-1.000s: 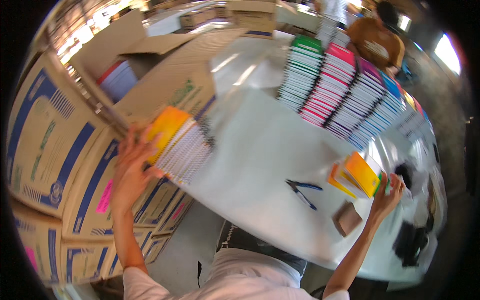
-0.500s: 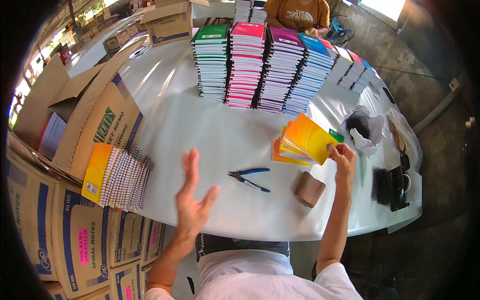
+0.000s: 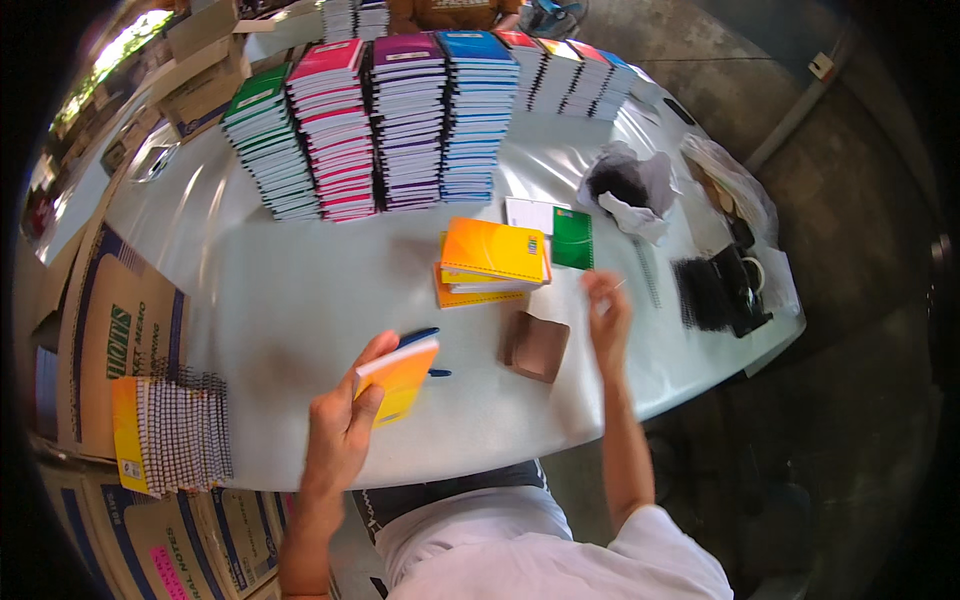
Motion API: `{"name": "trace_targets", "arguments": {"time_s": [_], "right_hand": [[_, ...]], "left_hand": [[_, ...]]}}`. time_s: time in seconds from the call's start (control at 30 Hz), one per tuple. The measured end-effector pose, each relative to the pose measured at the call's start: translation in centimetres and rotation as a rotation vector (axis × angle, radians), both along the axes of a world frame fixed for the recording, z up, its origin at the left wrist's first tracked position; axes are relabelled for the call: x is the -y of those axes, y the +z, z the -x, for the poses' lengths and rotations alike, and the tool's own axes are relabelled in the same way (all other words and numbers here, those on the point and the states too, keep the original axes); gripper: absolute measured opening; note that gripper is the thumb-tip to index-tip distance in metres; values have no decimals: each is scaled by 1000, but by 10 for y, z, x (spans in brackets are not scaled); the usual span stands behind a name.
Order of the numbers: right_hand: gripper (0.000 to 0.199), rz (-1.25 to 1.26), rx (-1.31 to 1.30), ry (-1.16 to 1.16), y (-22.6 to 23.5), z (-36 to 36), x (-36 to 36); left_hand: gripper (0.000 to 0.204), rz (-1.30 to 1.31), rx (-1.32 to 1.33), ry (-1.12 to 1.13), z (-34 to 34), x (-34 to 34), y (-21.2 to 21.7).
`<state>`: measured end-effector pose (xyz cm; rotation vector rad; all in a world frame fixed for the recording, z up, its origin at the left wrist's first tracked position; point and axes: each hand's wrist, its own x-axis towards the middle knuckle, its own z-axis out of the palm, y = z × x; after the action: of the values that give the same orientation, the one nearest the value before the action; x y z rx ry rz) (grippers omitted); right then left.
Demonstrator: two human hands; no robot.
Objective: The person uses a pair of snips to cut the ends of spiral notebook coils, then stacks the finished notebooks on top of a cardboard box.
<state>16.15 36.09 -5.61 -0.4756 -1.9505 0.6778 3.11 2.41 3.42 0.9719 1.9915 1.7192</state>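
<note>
My left hand (image 3: 338, 425) grips a small orange-yellow notepad (image 3: 402, 382) upright above the table, thumb on the cover side. Partly hidden behind that pad lie cutting pliers with blue handles (image 3: 420, 336). My right hand (image 3: 608, 318) is raised right of the pile, its fingers pinched and slightly blurred; whatever they hold is too small to make out. Between the hands sits an uneven pile of orange-yellow notepads (image 3: 492, 248). A green pad (image 3: 573, 240) and a white sheet (image 3: 525, 214) lie behind it. In front of the pile rests a brown block (image 3: 537, 347).
Tall stacks of notebooks (image 3: 410, 120) line the back. Spiral-bound yellow notepads (image 3: 180, 435) stand at the left edge beside an open carton (image 3: 125, 330). At right are a crumpled paper-lined container (image 3: 630, 190), loose wire coils (image 3: 648, 270) and black coils (image 3: 700, 295).
My left hand, empty and spread before, now holds a notepad. My right hand has let go of the pads and moved away from the pile. The whole view has shifted.
</note>
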Motion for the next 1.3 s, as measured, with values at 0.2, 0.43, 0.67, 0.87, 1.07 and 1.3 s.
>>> {"name": "trace_targets", "arguments": {"time_s": [0.2,0.43,0.67,0.87,1.07,1.3], "right_hand": [[14,-389,531,-853,-43,-64,-194],[14,49,140,161,-1,-19,-42],[32,479,407,737,36,16,146],[27,404,484,828,33,25,143],[21,403,547,1036,34,35,129],[17,17,584,897,49,29,149]], "left_hand": [[45,1014,-534,-407,10,1,-11],[53,866,-611,-141,6,9,-34],[54,790,-667,-141,-1,10,-40],[55,783,-704,-116,-1,10,-43],[54,758,-731,-124,0,11,-46],[53,825,-666,-115,-3,8,-32]]}}
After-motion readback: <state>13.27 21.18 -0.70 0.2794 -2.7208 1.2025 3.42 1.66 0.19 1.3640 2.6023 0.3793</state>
